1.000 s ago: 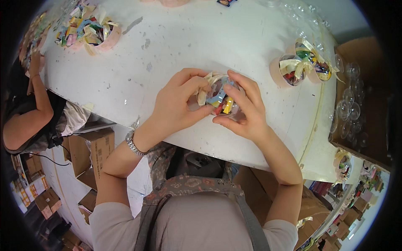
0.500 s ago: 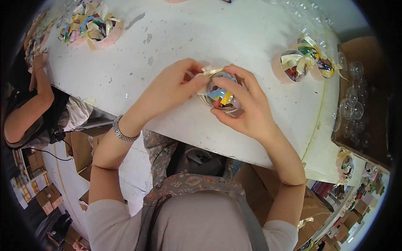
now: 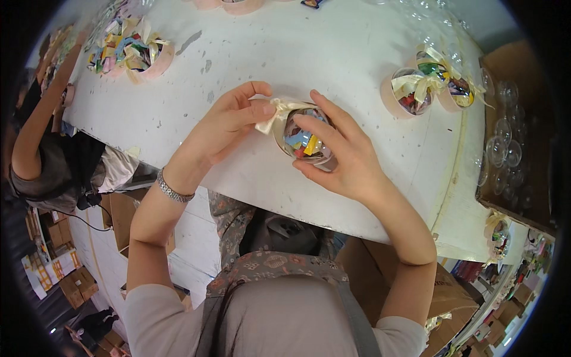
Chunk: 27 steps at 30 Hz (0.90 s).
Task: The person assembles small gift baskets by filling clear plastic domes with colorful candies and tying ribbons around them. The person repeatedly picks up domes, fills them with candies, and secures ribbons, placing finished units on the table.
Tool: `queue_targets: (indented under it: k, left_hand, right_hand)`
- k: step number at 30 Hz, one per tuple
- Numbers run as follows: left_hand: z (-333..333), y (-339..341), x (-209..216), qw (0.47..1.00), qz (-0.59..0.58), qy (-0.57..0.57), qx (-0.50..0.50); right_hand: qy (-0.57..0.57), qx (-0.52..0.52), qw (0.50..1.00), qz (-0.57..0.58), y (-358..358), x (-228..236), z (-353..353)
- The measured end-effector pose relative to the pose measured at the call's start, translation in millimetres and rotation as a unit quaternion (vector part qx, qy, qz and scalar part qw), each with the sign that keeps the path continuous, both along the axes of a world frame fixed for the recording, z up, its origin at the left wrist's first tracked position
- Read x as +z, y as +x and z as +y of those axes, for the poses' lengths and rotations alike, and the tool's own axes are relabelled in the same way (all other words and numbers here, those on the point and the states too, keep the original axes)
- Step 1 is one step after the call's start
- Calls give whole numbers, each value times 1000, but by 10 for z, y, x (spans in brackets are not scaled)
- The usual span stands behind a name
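A small round tub with a clear domed lid (image 3: 308, 140) sits on the white table in front of me, with colourful wrapped pieces showing inside. My right hand (image 3: 348, 152) is closed round its right side, thumb low and fingers over the top. A cream satin ribbon bow (image 3: 282, 110) is at the tub's upper left. At the bow's left end, the thumb of my left hand (image 3: 232, 122) presses on the ribbon. Its index finger is lifted off and curled, and the other fingertips are partly hidden.
Similar ribboned pink tubs stand at right (image 3: 399, 94) and at far left (image 3: 156, 59). More pink tubs (image 3: 242, 6) line the far edge. On the right, a cardboard box (image 3: 517, 77) holds clear plastic domes (image 3: 498, 146). At left, another person's arm (image 3: 44, 113) reaches over the table.
My left hand has drawn a little left and up, and more of the bow shows. The tub has shifted slightly left with my right hand. The other person's arm has reached farther forward.
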<state>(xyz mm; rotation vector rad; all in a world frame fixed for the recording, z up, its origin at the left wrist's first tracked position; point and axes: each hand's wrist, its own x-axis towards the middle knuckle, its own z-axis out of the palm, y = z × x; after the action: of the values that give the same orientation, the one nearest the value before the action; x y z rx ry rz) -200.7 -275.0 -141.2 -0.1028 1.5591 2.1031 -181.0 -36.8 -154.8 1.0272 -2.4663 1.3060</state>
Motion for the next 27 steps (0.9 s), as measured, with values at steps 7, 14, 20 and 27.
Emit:
queue_targets:
  k: [7, 14, 20, 27]
  left_hand:
    - [66, 47, -5, 1000, -10, 10, -22]
    - [205, 168, 123, 977, 158, -143, -18]
    - [212, 126, 312, 882, 277, -375, -65]
    - [181, 4, 414, 866, 321, -376, -81]
  right_hand:
    - [-5, -26, 999, -31, 12, 71, -146]
    - [39, 5, 999, 0, -140, -57, -195]
    - [21, 106, 987, -120, -308, 84, 38]
    - [-6, 64, 969, -239, -517, 172, -38]
